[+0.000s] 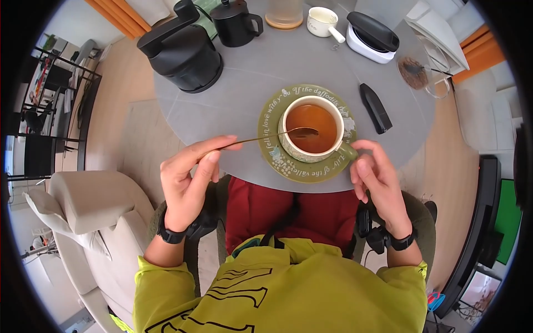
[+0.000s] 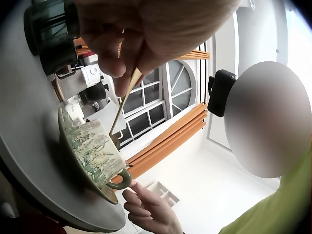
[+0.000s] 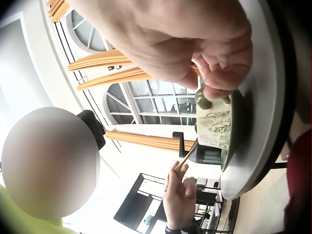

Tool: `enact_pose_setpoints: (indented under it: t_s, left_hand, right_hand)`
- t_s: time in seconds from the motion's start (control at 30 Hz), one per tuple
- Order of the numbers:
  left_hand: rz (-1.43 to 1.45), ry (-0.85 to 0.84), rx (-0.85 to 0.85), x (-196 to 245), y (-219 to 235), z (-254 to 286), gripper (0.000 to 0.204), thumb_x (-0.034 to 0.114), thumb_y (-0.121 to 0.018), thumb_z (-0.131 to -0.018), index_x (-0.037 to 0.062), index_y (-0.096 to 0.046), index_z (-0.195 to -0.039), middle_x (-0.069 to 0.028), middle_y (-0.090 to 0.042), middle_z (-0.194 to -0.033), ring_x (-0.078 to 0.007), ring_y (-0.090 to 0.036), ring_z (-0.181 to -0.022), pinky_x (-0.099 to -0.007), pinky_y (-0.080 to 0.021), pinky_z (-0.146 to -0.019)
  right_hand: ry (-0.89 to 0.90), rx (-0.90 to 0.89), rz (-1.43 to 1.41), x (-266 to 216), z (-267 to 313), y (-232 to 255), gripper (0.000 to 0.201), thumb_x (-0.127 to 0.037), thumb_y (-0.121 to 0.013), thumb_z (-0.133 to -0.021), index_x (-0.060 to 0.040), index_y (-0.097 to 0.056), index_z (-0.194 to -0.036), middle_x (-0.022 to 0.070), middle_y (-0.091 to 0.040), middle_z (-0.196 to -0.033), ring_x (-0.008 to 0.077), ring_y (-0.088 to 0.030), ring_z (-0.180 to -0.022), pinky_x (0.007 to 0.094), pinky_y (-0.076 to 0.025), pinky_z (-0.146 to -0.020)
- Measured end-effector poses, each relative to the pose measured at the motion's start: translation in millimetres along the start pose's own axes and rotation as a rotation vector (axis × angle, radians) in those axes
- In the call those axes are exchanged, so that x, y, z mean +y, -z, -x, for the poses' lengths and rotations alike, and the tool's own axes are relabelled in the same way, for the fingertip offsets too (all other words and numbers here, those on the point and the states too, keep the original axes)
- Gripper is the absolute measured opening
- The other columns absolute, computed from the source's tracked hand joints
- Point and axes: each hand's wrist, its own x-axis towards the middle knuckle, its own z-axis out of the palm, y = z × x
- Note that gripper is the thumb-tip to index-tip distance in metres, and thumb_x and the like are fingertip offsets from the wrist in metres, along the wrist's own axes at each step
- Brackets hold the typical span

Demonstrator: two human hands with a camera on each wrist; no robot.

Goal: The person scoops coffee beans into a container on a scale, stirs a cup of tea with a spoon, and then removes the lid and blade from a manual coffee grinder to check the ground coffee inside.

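Observation:
A green-handled cup [image 1: 304,158] of amber liquid stands on a green lettered saucer [image 1: 270,117]. My left hand [image 1: 189,183] pinches a thin gold spoon [image 1: 252,139] between thumb and fingers; its bowl dips into the liquid. At the cup's right, my right hand [image 1: 383,186] has bent fingers at the handle [image 1: 347,151], which lies by the index fingertip and thumb. The left wrist view shows the patterned cup [image 2: 95,151] from the side, a fingertip of the right hand [image 2: 153,212] touching its handle. Close fingers partly cover the handle [image 3: 202,101] in the right wrist view.
Right of the saucer lies a black handheld tool [image 1: 376,108]. Along the grey table's [image 1: 239,77] far side stand a black appliance [image 1: 186,58], a black pot [image 1: 233,25], a small white jug [image 1: 322,22], a white scale [image 1: 371,53] and a glass vessel [image 1: 413,72].

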Motion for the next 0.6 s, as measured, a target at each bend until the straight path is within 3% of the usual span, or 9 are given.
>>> enact_pose_setpoints:
  t_s: [0.23, 0.33, 0.4, 0.6]
  left_hand:
    - [0.041, -0.060, 0.064, 0.8, 9.6, 0.7, 0.024, 0.002, -0.049, -0.092, -0.0061, -0.065, -0.107, -0.0141, -0.071, -0.095, -0.0064, -0.048, -0.054, -0.0191, -0.042, -0.052]
    - [0.079, -0.067, 0.086, 1.7, 11.1, 0.6, 0.024, 0.003, -0.048, -0.094, -0.0068, -0.064, -0.109, -0.0156, -0.071, -0.095, -0.0065, -0.048, -0.054, -0.0190, -0.041, -0.052]
    - [0.098, -0.068, 0.099, 2.0, 11.9, 0.5, 0.024, 0.004, -0.048, -0.095, -0.0070, -0.063, -0.110, -0.0162, -0.071, -0.094, -0.0065, -0.048, -0.054, -0.0190, -0.041, -0.052]
    - [0.164, 0.068, 0.140, -0.3, 14.7, -0.6, 0.029, 0.018, -0.046, -0.099, -0.0045, -0.061, -0.110, -0.0190, -0.069, -0.092, -0.0063, -0.044, -0.050, -0.0180, -0.032, -0.049]
  right_hand:
    - [-0.082, -0.068, 0.109, -16.2, -11.0, 1.4, 0.027, -0.021, -0.052, -0.098, -0.0010, -0.053, -0.117, 0.0013, -0.052, -0.071, 0.0054, -0.049, -0.047, 0.0198, -0.039, -0.040]
    - [-0.129, -0.129, 0.172, -22.3, -18.0, 1.7, 0.028, -0.022, -0.047, -0.100, 0.0017, -0.053, -0.114, 0.0023, -0.052, -0.070, 0.0059, -0.049, -0.045, 0.0175, -0.037, -0.040]
    - [-0.137, -0.138, 0.249, -25.1, -21.0, 1.3, 0.025, -0.022, -0.049, -0.099, 0.0014, -0.058, -0.101, 0.0006, -0.051, -0.064, 0.0051, -0.048, -0.044, 0.0185, -0.037, -0.040]
    - [-0.086, -0.098, 0.433, -34.4, -26.5, -4.7, 0.028, -0.028, -0.058, -0.095, -0.0002, -0.060, -0.088, 0.0012, -0.051, -0.057, 0.0064, -0.049, -0.044, 0.0231, -0.038, -0.040]
